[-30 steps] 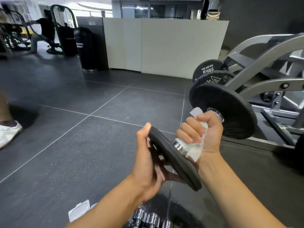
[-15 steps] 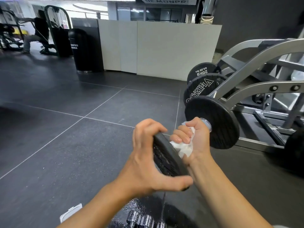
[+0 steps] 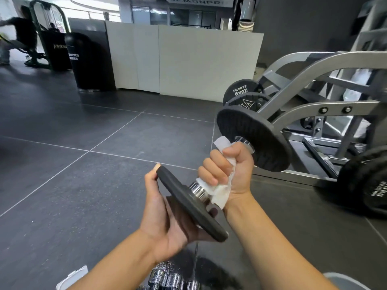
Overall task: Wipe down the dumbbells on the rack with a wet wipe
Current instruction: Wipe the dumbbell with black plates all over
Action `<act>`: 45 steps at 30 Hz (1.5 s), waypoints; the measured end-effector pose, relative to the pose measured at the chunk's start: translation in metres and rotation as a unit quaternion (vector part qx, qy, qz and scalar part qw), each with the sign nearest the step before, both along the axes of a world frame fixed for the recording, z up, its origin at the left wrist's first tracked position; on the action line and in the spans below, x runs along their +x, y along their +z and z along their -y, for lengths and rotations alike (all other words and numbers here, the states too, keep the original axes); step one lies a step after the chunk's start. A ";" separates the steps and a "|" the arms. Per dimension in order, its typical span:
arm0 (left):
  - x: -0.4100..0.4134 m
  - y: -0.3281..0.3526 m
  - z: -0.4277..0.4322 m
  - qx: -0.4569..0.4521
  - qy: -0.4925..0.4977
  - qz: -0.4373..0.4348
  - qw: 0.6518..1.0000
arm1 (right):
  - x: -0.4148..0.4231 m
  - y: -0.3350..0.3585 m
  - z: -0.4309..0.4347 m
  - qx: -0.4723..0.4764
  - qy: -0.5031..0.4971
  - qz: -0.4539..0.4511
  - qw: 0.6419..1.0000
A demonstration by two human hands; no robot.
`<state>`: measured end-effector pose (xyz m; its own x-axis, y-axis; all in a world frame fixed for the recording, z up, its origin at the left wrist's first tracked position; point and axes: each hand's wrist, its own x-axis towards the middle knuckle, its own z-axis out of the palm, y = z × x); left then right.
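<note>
Showing upside down, a rear weight plate (image 3: 240, 91) read "20KG 44.09 lbs"; overhead sign (image 3: 194, 0) cropped at "DEMONPR". Right hand (image 3: 230, 168) fisted wet wipe (image 3: 219, 193) round mid-air dumbbell (image 3: 196, 190) handle; left hand (image 3: 165, 216) cupped near disc, fingers mostly hidden.

Dark grey tiled floor (image 3: 83, 185) with pale seams, nothing fancy. Standing on it toward the far edge: a black bin (image 3: 88, 61) on the left, white partition panels (image 3: 205, 63) just beside it. Along the right edge a grey steel machine frame (image 3: 297, 175) and a black weight plate (image 3: 366, 185); near edge, a white plastic lid (image 3: 73, 277) and chrome dumbbell handles (image 3: 169, 280), resting surface hidden.
</note>
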<state>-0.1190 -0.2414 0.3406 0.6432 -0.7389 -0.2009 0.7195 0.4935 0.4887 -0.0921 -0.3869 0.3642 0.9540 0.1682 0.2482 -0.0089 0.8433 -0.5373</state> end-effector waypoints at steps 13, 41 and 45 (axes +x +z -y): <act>0.017 -0.004 -0.019 0.320 0.267 0.762 0.495 | 0.002 0.001 -0.003 0.047 -0.201 -0.208 0.956; 0.024 -0.065 -0.045 0.237 0.134 -0.072 0.960 | 0.008 -0.093 -0.009 -0.193 -0.010 -0.256 0.947; 0.026 -0.095 -0.059 0.261 0.179 -0.098 0.943 | 0.000 -0.115 -0.016 -0.215 -0.076 -0.329 0.916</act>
<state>-0.0935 -0.1826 0.2461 0.7450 -0.2483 -0.6191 0.6545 0.4512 0.6067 -0.0918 -0.3705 0.2487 0.8940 -0.0313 -0.4469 -0.3502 0.5732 -0.7408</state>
